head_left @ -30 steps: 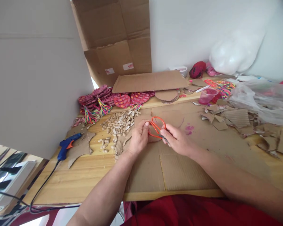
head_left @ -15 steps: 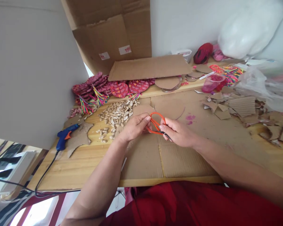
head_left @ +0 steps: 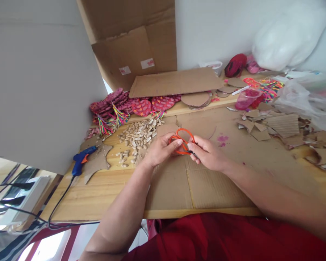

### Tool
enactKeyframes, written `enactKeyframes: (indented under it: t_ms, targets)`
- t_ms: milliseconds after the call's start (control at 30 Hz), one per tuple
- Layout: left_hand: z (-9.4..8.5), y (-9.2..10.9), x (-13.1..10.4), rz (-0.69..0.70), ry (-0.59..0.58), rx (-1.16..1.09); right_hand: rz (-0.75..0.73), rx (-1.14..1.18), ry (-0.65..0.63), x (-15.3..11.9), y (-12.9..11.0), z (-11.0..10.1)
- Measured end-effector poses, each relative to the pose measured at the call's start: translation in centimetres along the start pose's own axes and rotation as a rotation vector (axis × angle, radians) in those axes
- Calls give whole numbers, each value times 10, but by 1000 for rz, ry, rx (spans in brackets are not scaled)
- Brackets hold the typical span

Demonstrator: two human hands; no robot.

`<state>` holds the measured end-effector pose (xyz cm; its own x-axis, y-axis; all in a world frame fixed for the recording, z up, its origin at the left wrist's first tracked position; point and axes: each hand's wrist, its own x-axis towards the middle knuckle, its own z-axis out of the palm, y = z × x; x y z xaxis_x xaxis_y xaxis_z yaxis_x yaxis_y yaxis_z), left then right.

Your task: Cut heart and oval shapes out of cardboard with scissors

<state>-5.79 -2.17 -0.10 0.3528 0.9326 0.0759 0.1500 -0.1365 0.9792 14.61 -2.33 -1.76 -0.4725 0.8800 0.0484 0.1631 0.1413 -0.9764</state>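
Orange-handled scissors (head_left: 185,129) are between my two hands, above the cardboard sheet on the table. My left hand (head_left: 161,148) is closed on the handle loops, its thumb lying over them. Around the dark part near the pivot, my right hand (head_left: 208,155) is closed, with most of the blades hidden by its fingers. Just beyond my left hand lies a heap of peanut shells (head_left: 141,132). The cardboard sheet (head_left: 217,188) under my hands has pink stains.
A blue glue gun (head_left: 83,159) rests on a cardboard scrap at left, its cord trailing off the edge. Pink decorated discs (head_left: 163,103) with tassels line the back, beside plain cardboard discs (head_left: 197,99). Cardboard scraps (head_left: 282,125) and a pink plastic cup (head_left: 246,99) sit at right.
The whole view has shifted slightly, with the scene sitting further right and lower. My left thumb has slid further across the scissor handles; both hands keep hold of the scissors.
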Motion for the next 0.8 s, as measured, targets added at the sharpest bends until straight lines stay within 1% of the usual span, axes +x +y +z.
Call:
enactKeyframes:
  t_ms: [67, 167, 233, 333, 400, 533, 633, 700, 800]
  targets:
    - [4, -2, 1, -10, 44, -109, 16, 88, 93, 4, 2, -1]
    - [11, -8, 4, -80, 148, -272, 21, 144, 210, 9, 4, -1]
    - [17, -13, 6, -131, 233, -358, 14, 155, 223, 10, 4, -1]
    - [23, -18, 9, -158, 302, -382, 21, 115, 184, 8, 4, -1]
    - [25, -19, 10, -152, 331, -438, 42, 53, 174, 8, 5, -2]
    - [26, -17, 10, -194, 342, -605, 58, 15, 235, 9, 10, -3]
    - [28, -16, 9, -254, 342, -566, 53, 29, 237, 10, 13, -1]
    - [29, -16, 9, -265, 342, -517, 45, 15, 223, 10, 14, 0]
    - [31, -17, 9, -262, 345, -428, 30, -111, 214, 7, 12, 1]
